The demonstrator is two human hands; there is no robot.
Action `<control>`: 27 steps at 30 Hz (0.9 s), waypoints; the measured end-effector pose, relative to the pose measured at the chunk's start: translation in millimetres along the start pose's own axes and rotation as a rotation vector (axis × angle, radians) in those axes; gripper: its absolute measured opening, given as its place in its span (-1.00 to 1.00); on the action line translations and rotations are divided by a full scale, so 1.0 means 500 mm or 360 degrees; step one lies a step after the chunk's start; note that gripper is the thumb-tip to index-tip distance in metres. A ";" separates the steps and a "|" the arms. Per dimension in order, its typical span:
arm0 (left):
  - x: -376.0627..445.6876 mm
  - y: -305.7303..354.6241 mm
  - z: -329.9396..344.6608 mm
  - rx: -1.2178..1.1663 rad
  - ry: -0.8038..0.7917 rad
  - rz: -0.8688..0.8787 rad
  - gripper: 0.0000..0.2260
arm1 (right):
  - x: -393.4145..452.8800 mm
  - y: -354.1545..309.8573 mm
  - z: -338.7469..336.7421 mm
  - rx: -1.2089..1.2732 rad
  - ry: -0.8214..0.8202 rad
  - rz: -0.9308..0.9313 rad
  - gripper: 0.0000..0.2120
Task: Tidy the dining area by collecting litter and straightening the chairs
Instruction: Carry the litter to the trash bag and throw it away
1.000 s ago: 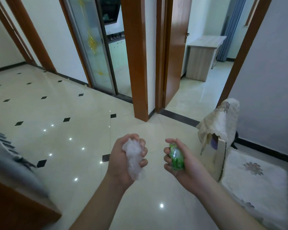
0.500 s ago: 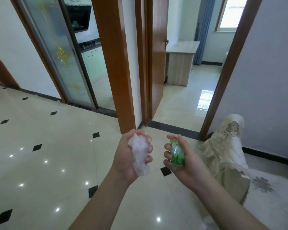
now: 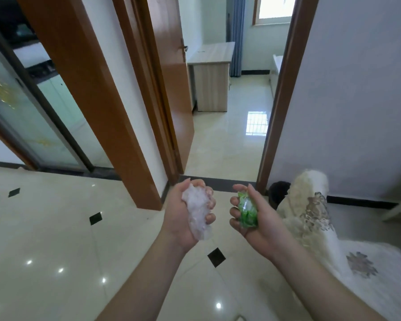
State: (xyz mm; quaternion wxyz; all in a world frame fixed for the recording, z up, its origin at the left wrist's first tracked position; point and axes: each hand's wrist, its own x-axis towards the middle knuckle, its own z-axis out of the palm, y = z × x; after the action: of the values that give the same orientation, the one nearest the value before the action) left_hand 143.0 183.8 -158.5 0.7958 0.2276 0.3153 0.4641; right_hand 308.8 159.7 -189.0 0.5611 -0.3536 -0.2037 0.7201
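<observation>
Two pieces of litter held before the doorway (image 3: 229, 135): clear crumpled plastic (image 3: 198, 214) clenched in left hand (image 3: 185, 216), green wrapper (image 3: 247, 212) gripped in right hand (image 3: 257, 218). Might slip out if grip loosens; dark bin (image 3: 278, 193) right of doorway.

Your left hand (image 3: 183, 218) covers most of the crumpled clear plastic wad (image 3: 197, 213); only its front face shows past your curled fingers. Your right hand (image 3: 258, 224) hides the back of the green printed wrapper (image 3: 247, 210), print too small to read. The small dark round bin (image 3: 278, 192) by the door frame sits half behind the cream lace-trimmed cloth (image 3: 310, 205); what the cloth drapes over can't be told. Both your forearms are cut off by the bottom edge. The light wooden bench (image 3: 212, 72) in the far room is partly behind the brown door (image 3: 171, 89).
</observation>
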 end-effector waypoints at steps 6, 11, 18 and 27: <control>0.186 0.071 0.037 -0.0055 -0.0063 -0.0032 -0.79 | 0.175 -0.095 -0.030 0.0080 0.0012 0.0006 -0.72; 0.330 0.112 0.032 -0.0086 -0.0105 -0.0081 -0.75 | 0.293 -0.127 -0.036 0.0106 0.0038 -0.0004 -0.69; 0.520 0.181 -0.006 -0.0161 -0.0180 -0.0155 -0.74 | 0.480 -0.165 -0.012 0.0116 0.0175 -0.0053 -0.74; 0.779 0.336 -0.039 -0.0094 -0.0360 -0.0270 -0.79 | 0.710 -0.237 0.048 0.0181 0.0311 -0.0203 -0.73</control>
State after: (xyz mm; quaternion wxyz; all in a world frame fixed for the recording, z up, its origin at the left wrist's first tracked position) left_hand 173.5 607.1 -175.3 0.8689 0.2275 0.2281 0.3757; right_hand 327.2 534.3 -190.5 0.6421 -0.3759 -0.1289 0.6556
